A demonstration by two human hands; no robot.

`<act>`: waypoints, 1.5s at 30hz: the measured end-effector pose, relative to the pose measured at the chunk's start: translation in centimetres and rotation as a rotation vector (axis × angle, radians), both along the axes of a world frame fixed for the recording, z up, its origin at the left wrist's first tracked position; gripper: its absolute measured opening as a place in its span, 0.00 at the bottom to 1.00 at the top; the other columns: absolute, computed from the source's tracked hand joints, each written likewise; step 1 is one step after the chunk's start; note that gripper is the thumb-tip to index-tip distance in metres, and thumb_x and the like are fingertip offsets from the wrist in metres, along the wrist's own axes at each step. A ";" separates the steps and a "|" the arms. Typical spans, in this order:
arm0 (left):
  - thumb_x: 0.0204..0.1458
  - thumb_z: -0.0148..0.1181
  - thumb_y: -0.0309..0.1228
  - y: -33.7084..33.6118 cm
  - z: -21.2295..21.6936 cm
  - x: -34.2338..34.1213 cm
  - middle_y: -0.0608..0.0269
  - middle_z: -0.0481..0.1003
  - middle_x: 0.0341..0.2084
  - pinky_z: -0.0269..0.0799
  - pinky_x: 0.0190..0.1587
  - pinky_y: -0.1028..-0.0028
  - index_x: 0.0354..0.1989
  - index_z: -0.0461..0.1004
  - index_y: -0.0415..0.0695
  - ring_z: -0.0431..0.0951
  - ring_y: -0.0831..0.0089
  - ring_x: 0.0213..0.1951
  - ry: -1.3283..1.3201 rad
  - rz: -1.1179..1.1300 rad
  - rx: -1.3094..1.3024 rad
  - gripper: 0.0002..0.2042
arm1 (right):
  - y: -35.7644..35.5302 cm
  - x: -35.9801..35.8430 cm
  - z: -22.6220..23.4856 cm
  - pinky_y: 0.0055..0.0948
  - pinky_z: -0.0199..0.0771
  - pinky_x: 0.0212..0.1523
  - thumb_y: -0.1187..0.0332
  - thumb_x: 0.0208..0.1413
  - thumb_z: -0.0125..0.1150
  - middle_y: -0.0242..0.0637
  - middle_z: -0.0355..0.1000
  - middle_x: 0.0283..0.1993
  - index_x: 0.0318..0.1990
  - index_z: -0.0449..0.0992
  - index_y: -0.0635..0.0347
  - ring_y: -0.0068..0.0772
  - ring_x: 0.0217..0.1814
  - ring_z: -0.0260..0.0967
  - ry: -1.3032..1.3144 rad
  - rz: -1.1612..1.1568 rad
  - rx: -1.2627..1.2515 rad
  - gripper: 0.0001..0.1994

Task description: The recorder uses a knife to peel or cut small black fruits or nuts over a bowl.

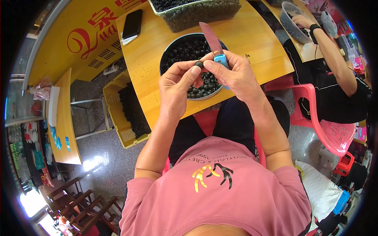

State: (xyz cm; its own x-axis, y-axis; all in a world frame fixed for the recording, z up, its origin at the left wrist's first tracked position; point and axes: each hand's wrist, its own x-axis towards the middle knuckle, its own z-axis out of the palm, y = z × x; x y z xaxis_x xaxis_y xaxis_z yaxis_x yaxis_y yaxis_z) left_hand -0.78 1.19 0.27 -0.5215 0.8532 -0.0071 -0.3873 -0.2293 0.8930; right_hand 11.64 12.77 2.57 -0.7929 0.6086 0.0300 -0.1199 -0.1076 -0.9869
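Note:
My left hand [177, 78] pinches a small dark round piece [199, 64] between thumb and fingers. Close beside it, my right hand [236, 74] is closed round a knife with a blue handle [221, 60] and a reddish blade [211, 38] that points up and away. My right thumb and fingertip come up to the dark piece; whether they touch it I cannot tell. Below both hands sits a round metal-rimmed bowl [164, 46], full of black ring-like pieces [187, 49], its front partly hidden by my hands.
A clear tub of black pieces [197, 17] stands at the far edge of the wooden table [145, 70], with a phone [132, 23] at far left. On the floor is a yellow crate [114, 106]. To the right, another person's hand [302, 21] reaches into a clear bowl [290, 27].

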 end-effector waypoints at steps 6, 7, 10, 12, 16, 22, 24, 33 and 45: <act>0.55 0.62 0.28 0.2 -0.1 0.0 0.58 0.79 0.33 0.70 0.32 0.80 0.40 0.76 0.37 0.74 0.78 0.27 -0.161 -0.049 0.028 0.08 | 0.1 0.2 0.1 0.13 0.52 0.20 0.68 0.58 0.62 0.20 0.64 0.22 0.42 0.77 0.62 0.09 0.20 0.56 -0.030 -0.006 0.024 0.09; 0.55 0.62 0.27 0.3 -0.1 0.1 0.59 0.79 0.33 0.71 0.33 0.80 0.40 0.76 0.37 0.74 0.79 0.28 -0.156 -0.041 0.026 0.08 | 0.1 0.3 0.1 0.13 0.52 0.20 0.68 0.58 0.62 0.20 0.64 0.22 0.42 0.77 0.62 0.09 0.20 0.56 -0.031 -0.006 0.024 0.09; 0.55 0.62 0.25 0.2 -0.5 0.2 0.61 0.79 0.32 0.71 0.33 0.80 0.41 0.76 0.37 0.75 0.79 0.29 -0.023 0.025 0.035 0.08 | -0.1 0.1 0.0 0.13 0.52 0.20 0.67 0.57 0.63 0.19 0.64 0.22 0.41 0.77 0.62 0.09 0.20 0.55 -0.024 -0.004 0.018 0.09; 0.54 0.61 0.23 0.3 -0.4 0.4 0.61 0.78 0.33 0.72 0.33 0.81 0.41 0.77 0.37 0.75 0.79 0.30 0.008 0.029 0.044 0.08 | -0.3 0.2 0.1 0.13 0.52 0.19 0.67 0.57 0.63 0.19 0.64 0.22 0.41 0.76 0.61 0.09 0.19 0.55 0.006 -0.024 -0.031 0.08; 0.54 0.60 0.20 0.3 -0.5 0.6 0.64 0.76 0.35 0.72 0.34 0.82 0.42 0.77 0.37 0.76 0.80 0.32 0.190 0.047 0.058 0.08 | -0.3 0.1 0.1 0.13 0.52 0.19 0.67 0.57 0.64 0.20 0.65 0.22 0.39 0.76 0.60 0.09 0.19 0.55 0.004 -0.016 -0.043 0.08; 0.53 0.57 0.14 -0.3 -0.2 0.3 0.61 0.73 0.37 0.73 0.37 0.81 0.41 0.76 0.35 0.75 0.78 0.37 0.463 0.095 0.121 0.08 | -0.5 0.2 0.4 0.13 0.53 0.18 0.68 0.58 0.62 0.23 0.68 0.23 0.38 0.74 0.59 0.09 0.18 0.54 -0.085 0.002 -0.120 0.06; 0.53 0.57 0.14 -0.7 -0.2 0.0 0.61 0.72 0.37 0.73 0.37 0.81 0.40 0.75 0.35 0.74 0.78 0.38 0.451 0.078 0.119 0.08 | -0.7 0.1 0.0 0.13 0.53 0.18 0.68 0.58 0.62 0.25 0.70 0.25 0.38 0.74 0.59 0.09 0.18 0.55 -0.063 0.048 -0.120 0.05; 0.52 0.57 0.13 -2.5 0.1 -0.9 0.60 0.72 0.38 0.73 0.37 0.80 0.41 0.75 0.34 0.76 0.77 0.36 0.708 0.159 0.099 0.09 | -1.4 -1.2 0.3 0.14 0.55 0.19 0.67 0.58 0.62 0.26 0.71 0.27 0.39 0.74 0.59 0.10 0.19 0.56 -0.025 0.075 -0.181 0.07; 0.55 0.60 0.22 -1.5 0.4 0.1 0.67 0.75 0.36 0.70 0.38 0.83 0.43 0.74 0.38 0.75 0.83 0.37 0.143 0.063 0.122 0.08 | -1.2 -0.5 0.2 0.17 0.62 0.26 0.70 0.60 0.59 0.32 0.73 0.32 0.41 0.75 0.66 0.18 0.27 0.66 -0.046 -0.087 0.584 0.08</act>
